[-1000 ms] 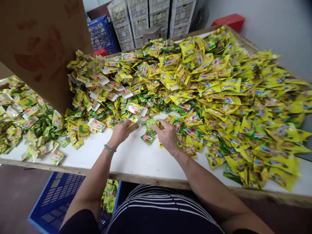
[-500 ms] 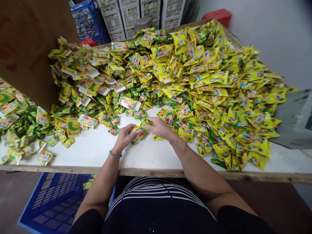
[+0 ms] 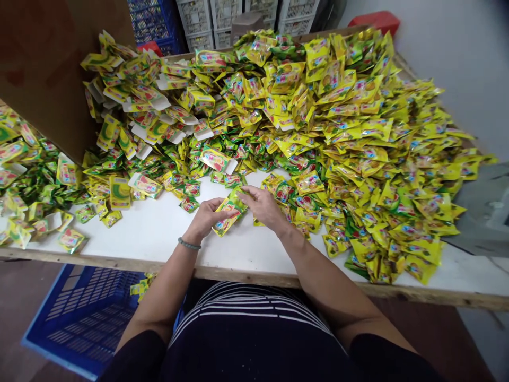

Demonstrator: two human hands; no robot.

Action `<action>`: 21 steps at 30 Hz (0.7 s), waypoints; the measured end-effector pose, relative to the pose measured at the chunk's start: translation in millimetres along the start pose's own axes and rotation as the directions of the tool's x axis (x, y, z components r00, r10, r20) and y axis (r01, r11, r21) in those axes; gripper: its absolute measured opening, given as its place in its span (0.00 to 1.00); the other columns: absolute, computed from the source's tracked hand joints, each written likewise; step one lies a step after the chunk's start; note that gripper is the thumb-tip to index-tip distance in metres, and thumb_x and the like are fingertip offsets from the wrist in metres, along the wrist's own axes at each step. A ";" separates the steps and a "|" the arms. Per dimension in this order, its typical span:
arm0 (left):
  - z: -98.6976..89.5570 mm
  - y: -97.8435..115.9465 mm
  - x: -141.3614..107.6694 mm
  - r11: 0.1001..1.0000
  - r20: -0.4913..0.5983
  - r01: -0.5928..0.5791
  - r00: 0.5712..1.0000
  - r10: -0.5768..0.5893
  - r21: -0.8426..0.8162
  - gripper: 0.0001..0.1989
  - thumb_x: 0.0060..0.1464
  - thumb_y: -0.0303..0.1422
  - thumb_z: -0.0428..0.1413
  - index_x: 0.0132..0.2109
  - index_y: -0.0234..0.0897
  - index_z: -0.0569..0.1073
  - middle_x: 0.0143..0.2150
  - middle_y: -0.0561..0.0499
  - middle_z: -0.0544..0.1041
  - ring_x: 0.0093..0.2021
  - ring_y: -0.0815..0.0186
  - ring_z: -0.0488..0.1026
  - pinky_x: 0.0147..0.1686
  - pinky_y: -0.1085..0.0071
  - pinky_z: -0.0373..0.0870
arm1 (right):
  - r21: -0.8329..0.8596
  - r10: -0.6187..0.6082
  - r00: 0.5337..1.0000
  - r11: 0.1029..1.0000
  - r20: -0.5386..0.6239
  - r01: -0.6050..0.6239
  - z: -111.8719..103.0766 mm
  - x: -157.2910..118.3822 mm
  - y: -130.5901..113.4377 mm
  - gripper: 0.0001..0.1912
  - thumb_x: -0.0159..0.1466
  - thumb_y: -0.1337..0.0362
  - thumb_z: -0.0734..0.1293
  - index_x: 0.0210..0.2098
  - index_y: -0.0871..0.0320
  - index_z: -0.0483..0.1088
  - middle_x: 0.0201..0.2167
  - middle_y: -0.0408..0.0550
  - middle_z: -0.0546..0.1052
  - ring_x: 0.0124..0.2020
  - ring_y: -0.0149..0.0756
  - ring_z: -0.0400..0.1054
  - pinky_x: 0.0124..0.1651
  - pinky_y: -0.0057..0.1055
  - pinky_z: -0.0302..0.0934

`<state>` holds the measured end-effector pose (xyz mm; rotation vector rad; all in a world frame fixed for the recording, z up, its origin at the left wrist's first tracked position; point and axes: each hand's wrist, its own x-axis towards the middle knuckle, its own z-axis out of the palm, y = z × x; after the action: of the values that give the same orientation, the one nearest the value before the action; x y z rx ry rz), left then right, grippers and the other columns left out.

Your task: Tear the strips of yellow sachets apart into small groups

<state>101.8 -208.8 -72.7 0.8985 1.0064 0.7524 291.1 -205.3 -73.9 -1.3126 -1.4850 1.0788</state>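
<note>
Between my hands, above the white tabletop, is a small yellow-and-green printed carton (image 3: 228, 216), tilted with its upper end to the right. My left hand (image 3: 205, 218) is closed around its left side, the thumb lying across the printed face. At the upper end the fingers of my right hand (image 3: 260, 206) are pinched; they cover that end, so I cannot tell whether a packet is in it. Just beyond lie small green packets (image 3: 233, 180) and another carton (image 3: 217, 160) with a white open flap. Right of my right hand are yellow packets (image 3: 308, 217).
A big heap of yellow packets (image 3: 358, 154) covers the table's right and back. Flattened or open cartons (image 3: 147, 98) pile up at left, beside a brown cardboard box (image 3: 51, 69). Under the table's wooden edge (image 3: 246, 276) stands a blue crate (image 3: 79, 318). White crates (image 3: 226, 21) are stacked behind.
The carton has turned so its printed face now shows toward me. My right hand has stayed at its upper end, and the whole view has shifted slightly.
</note>
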 end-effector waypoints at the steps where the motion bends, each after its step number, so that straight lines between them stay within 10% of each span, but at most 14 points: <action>1: 0.5 -0.7 0.0 1.000 -0.002 -0.015 1.000 0.015 0.006 0.27 0.34 0.36 0.74 0.44 0.31 0.81 0.34 0.47 0.83 0.29 0.66 0.78 0.32 0.71 0.73 | 0.020 -0.019 1.000 1.000 -0.012 0.020 0.0 0.3 2.0 0.19 0.62 0.50 0.67 0.43 0.57 0.78 0.39 0.49 0.81 0.38 0.40 0.73 0.43 0.36 0.67; 6: -1.4 -5.5 2.2 0.995 0.009 -0.089 0.996 0.089 0.050 0.32 0.37 0.38 0.73 0.52 0.34 0.79 0.40 0.47 0.84 0.33 0.63 0.80 0.36 0.70 0.75 | 0.151 0.046 0.989 0.988 -0.140 -0.024 3.4 3.4 11.4 0.19 0.54 0.49 0.74 0.35 0.57 0.76 0.32 0.48 0.79 0.34 0.38 0.73 0.41 0.35 0.69; 21: -4.6 -1.1 -0.9 0.996 0.069 -0.060 0.996 0.056 0.061 0.32 0.38 0.37 0.73 0.52 0.35 0.80 0.39 0.47 0.84 0.36 0.62 0.80 0.39 0.69 0.74 | 0.081 -0.044 0.999 0.996 0.010 0.043 -3.1 -1.0 9.3 0.20 0.54 0.58 0.75 0.44 0.57 0.73 0.39 0.49 0.81 0.41 0.41 0.76 0.47 0.39 0.70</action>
<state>97.3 -208.9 -74.6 1.0050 0.9527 0.7380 296.5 -205.4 -82.1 -1.2146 -1.4572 1.1081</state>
